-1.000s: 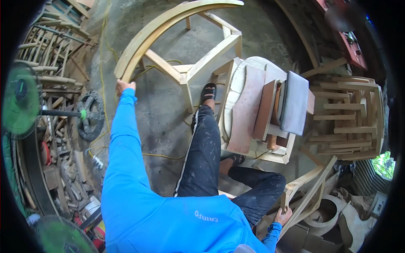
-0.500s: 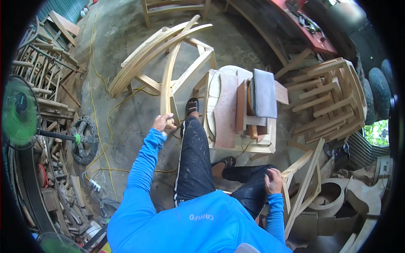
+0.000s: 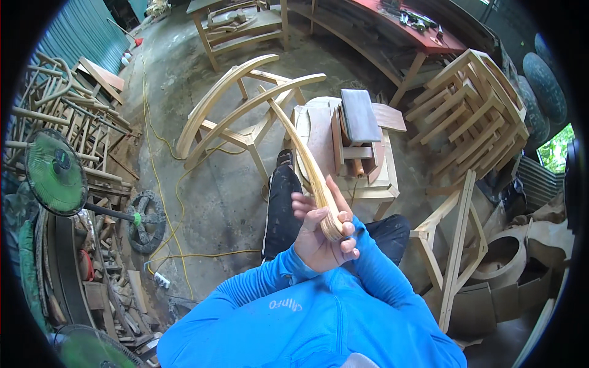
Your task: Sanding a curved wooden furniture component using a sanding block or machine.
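A curved pale wooden slat (image 3: 305, 161) slants up and away from my chest, its near end between both hands. My left hand (image 3: 316, 248) is closed around that end, with fingertips wrapped over its right side. Just beyond, my right hand (image 3: 340, 199) grips the slat from beneath; its fingers show at the left and its thumb at the right, while the palm is hidden. Past the slat's far tip, other curved slats (image 3: 230, 98) lie across a wooden frame (image 3: 251, 136).
Ahead of my legs, a wooden stand (image 3: 383, 193) carries boards and a grey-faced block (image 3: 361, 116). Stacked frames (image 3: 472, 122) are at right, near a triangular frame (image 3: 453, 251). At left are a green fan (image 3: 56, 172), scrap wood and a yellow cord (image 3: 161, 202) on the floor.
My left hand has brought the slat from the frame toward my chest. My right hand has left my knee and taken hold of it too. The view has shifted.
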Motion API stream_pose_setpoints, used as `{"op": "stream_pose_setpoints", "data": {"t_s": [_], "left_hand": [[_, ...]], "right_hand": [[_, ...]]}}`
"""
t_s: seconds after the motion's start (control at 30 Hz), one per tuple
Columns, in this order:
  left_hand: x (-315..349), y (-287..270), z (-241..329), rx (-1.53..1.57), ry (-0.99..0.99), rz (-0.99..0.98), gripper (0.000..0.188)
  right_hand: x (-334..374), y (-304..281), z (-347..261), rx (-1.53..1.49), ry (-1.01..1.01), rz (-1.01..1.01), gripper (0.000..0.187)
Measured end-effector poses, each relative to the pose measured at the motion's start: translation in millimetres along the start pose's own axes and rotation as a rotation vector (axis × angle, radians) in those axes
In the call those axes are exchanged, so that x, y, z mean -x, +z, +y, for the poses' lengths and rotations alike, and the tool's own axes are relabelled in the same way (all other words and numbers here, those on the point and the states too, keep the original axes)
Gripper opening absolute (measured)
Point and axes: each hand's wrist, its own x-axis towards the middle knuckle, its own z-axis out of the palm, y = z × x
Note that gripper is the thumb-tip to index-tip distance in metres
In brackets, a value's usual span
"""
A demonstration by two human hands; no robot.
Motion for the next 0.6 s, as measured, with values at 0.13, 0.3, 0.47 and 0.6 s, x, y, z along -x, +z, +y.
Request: {"op": "stream_pose_setpoints", "data": {"t_s": [0.13, 0.3, 0.47, 0.6], "left_hand": [[-1.2, 3.0, -0.2, -0.313, -0.24, 0.069, 0.066], [20.4, -9.0, 19.0, -1.234, -0.355, 0.686, 0.052], [26.4, -50.2, 58.0, -1.309, -0.063, 0.848, 0.055], [11.0, -47.1, 120.8, -0.829, 0.347, 0.777, 0.061]], "right_hand": [[-78.5, -76.7, -34.2, -0.167, 0.092, -0.16, 0.042], [-22.0, -28.8, -102.0, 1.34, -0.213, 0.06, 0.065], [16.9, -53.7, -89.8, 1.761, -0.526, 0.07, 0.074], [92.3, -91.3, -64.7, 1.7, -0.606, 0.0, 0.077]]}}
